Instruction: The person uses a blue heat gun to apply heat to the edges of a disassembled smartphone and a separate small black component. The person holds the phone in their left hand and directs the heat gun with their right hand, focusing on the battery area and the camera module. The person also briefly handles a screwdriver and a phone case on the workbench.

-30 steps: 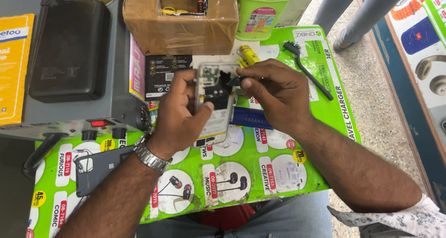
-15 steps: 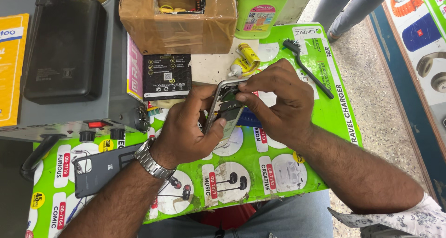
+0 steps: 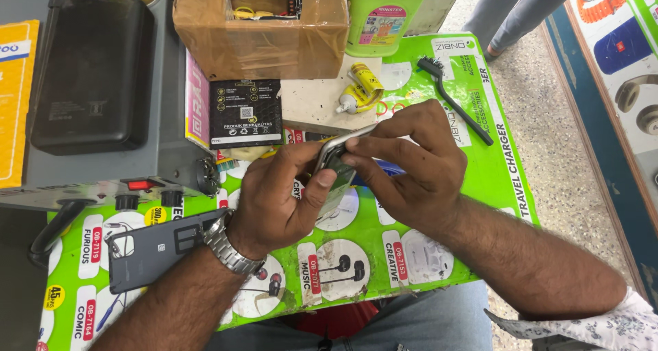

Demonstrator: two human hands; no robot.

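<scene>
Head view: left hand (image 3: 284, 200) and right hand (image 3: 411, 162) pinch tilted phone (image 3: 336, 162).

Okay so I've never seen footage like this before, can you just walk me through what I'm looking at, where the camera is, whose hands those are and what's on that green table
The camera sits on a person's head and looks down, so both arms entering from below are that person's own. There is no machine, only bare hands. The left hand, with a metal watch on the wrist, and the right hand together hold a phone, tilted on its edge above the green table. On the table lie a dark phone back cover, a black brush, a yellow glue tube on a pale tile, and a black flat pack. Behind stand a cardboard box and a green cup. At left is a grey machine with knobs. Someone else's legs show at top right.
</scene>
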